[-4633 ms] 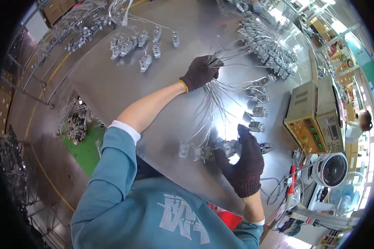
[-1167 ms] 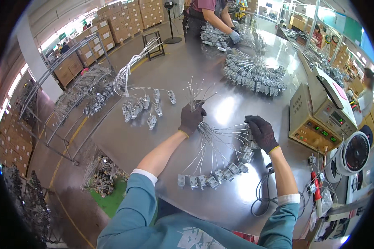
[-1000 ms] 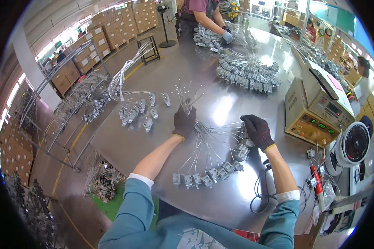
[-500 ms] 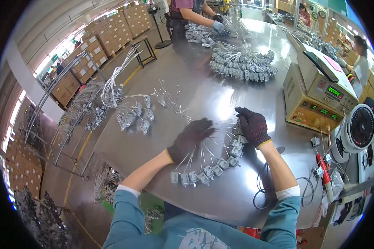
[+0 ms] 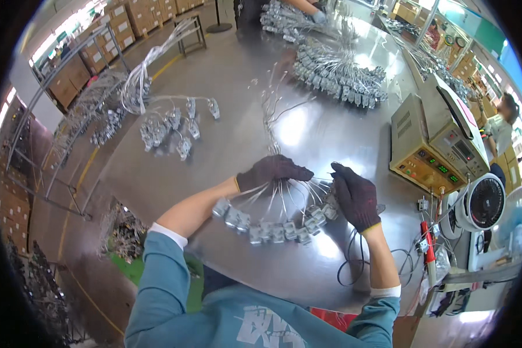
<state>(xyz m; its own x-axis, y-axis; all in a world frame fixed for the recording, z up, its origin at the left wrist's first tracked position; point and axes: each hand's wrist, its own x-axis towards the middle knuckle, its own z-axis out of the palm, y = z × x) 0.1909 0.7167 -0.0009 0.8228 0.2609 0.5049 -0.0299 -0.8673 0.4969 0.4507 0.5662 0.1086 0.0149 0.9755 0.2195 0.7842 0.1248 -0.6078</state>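
My left hand [image 5: 277, 169], in a dark knit glove, is closed round a bundle of thin white wires [image 5: 282, 194] above the metal table. From the bundle, wires fan toward me to a curved row of small grey metal-cased parts [image 5: 267, 232] lying on the table. The loose wire ends [image 5: 271, 113] stick out beyond the hand. My right hand [image 5: 356, 198], gloved likewise, is just to the right, fingers bent and fingertips together at a wire that runs across from the left hand. Its palm partly hides the row's right end.
Another cluster of wired parts [image 5: 162, 130] lies at the left, and a large fanned pile [image 5: 339, 75] at the far side. Stacked instruments [image 5: 438, 142], a small fan [image 5: 484, 200] and a red-handled tool [image 5: 428, 243] stand or lie at the right. A black cable [image 5: 354, 261] curls near my right forearm.
My left hand has closed round the wires, and the row of parts has bunched up and shifted left. My right fingertips have come to a wire. The view has tilted downward.
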